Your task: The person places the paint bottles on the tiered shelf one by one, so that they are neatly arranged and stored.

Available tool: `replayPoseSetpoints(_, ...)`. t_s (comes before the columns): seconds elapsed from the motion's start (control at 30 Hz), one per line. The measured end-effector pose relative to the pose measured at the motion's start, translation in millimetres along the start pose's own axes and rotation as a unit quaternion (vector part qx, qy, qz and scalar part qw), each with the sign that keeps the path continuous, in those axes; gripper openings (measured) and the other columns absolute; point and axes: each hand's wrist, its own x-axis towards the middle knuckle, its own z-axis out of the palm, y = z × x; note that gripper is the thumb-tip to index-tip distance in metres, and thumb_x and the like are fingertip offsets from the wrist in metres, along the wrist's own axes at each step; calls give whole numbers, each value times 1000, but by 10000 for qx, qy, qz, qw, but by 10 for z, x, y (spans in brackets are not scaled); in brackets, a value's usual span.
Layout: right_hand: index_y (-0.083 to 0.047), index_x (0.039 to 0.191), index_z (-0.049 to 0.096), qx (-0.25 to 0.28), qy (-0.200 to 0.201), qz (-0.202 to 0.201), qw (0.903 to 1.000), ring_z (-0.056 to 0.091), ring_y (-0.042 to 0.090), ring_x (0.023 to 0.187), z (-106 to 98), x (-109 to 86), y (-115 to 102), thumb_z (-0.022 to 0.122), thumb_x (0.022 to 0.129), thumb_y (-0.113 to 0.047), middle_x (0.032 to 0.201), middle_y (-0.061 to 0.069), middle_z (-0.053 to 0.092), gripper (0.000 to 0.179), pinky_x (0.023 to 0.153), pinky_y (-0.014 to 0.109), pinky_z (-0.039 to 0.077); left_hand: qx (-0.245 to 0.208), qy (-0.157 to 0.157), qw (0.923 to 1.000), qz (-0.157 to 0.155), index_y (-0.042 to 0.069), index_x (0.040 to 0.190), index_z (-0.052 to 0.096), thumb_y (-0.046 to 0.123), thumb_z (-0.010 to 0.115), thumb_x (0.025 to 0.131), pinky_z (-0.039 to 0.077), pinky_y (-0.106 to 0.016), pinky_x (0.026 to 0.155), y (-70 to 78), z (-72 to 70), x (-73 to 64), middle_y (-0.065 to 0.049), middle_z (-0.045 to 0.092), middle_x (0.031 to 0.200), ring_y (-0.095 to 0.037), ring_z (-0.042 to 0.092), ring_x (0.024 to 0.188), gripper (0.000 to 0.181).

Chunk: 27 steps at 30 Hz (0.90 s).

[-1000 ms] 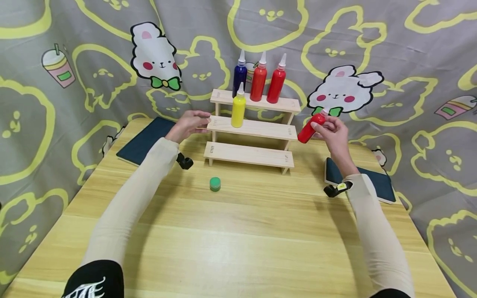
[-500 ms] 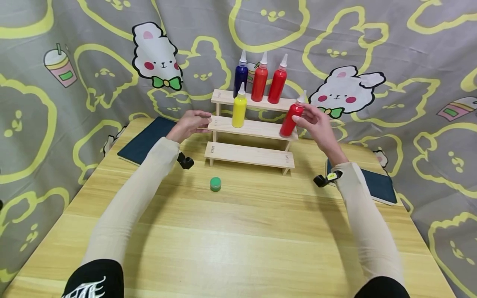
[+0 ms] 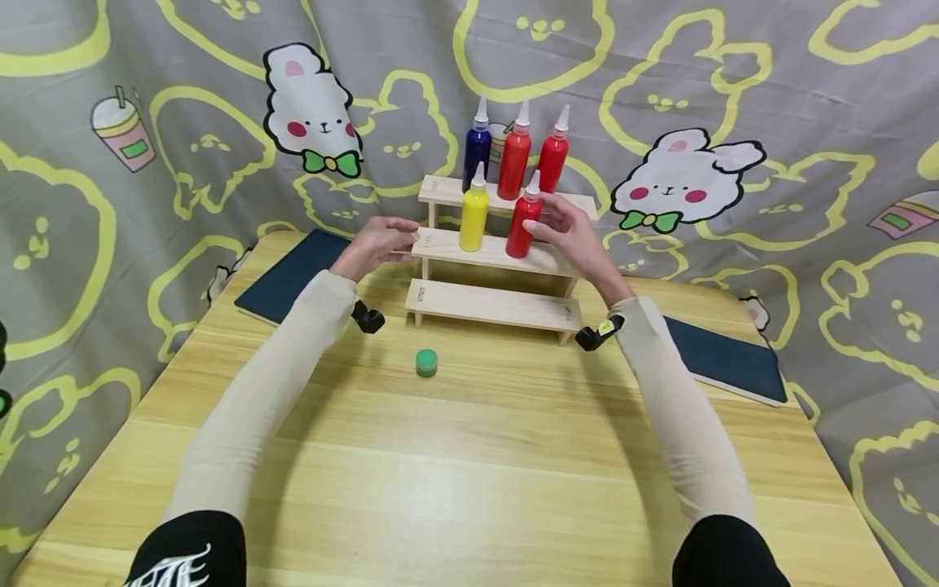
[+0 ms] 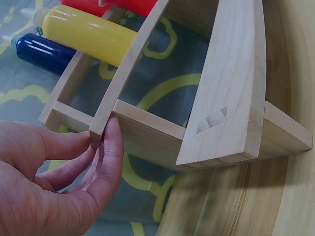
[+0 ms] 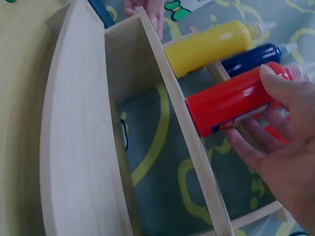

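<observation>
My right hand [image 3: 575, 238] grips a red squeeze bottle [image 3: 522, 228] with a white nozzle, thumb on the near side and fingers behind. The bottle stands nearly upright at the middle tier of a three-tier wooden display stand [image 3: 491, 303], just right of a yellow squeeze bottle [image 3: 473, 218]. In the right wrist view, the base of the red bottle [image 5: 221, 105] is at the tier's edge. My left hand [image 3: 377, 244] pinches the left end of that middle tier between thumb and fingers, as the left wrist view shows at the board's corner [image 4: 101, 125].
On the top tier stand a dark blue bottle [image 3: 477, 153] and two more red-toned bottles, an orange-red one [image 3: 514, 163] and a red one [image 3: 553, 159]. A small green-lidded jar [image 3: 426, 363] sits in front. Dark flat books lie left [image 3: 289, 277] and right [image 3: 726, 359].
My right hand has carried the red bottle leftward from beside the stand to the middle tier, turning it from tilted to nearly upright. My left hand stays at the tier's end.
</observation>
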Motion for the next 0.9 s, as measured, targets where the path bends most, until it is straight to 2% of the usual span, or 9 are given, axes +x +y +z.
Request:
replayPoseSetpoints(0.1,-8,144,59,-265,366,77,9990,64,24,119,76,-35,-53,79,96,-17,136,14,66,53,107,30,54,-32,-35,10000,-35,3,151,53,10,60,106,50,-48,116,4,5,-2,-7,58,119,-17,61,94,46)
replayPoseSetpoints(0.23,-9,133,59,-517,1040,95,9932,62,22,111,239,-61,-110,85,91,-30,129,10,64,54,97,28,55,-2,12,10000,-49,4,151,53,10,59,107,52,-45,112,17,-6,-3,-6,57,118,-17,60,94,45)
replayPoseSetpoints(0.37,-8,127,60,-585,1450,-63,9877,61,19,108,362,-40,-104,86,90,-33,127,8,64,52,92,24,56,-22,35,10000,-15,3,150,54,10,60,107,52,-46,113,20,-4,2,-6,57,117,-16,60,93,45)
replayPoseSetpoints(0.47,-6,129,63,-349,1418,-184,9891,63,21,108,378,-25,-69,84,92,-26,127,10,65,47,93,23,56,-56,28,10000,-8,2,151,53,9,59,107,50,-49,115,9,6,-1,-7,58,118,-17,61,94,45)
replayPoseSetpoints(0.63,-6,134,66,-109,1141,-137,9933,65,24,111,361,-63,-97,81,94,-19,129,13,67,44,96,23,57,56,102,9999,-12,2,149,55,10,60,107,52,-49,113,-8,18,2,-7,58,120,-18,60,98,44)
replayPoseSetpoints(0.77,-6,135,66,-159,1082,-181,9938,65,24,112,337,-46,-73,81,95,-22,130,13,66,46,97,25,57,95,88,9999,45,2,149,55,10,60,107,55,-44,109,10,28,11,-7,59,117,-16,62,94,43)
replayPoseSetpoints(0.9,-10,137,64,-340,1029,-44,9941,63,23,112,302,-29,-81,81,95,-26,130,11,66,49,97,26,57,96,34,9998,153,1,149,54,10,59,107,54,-45,111,32,37,26,-7,59,118,-15,62,93,44)
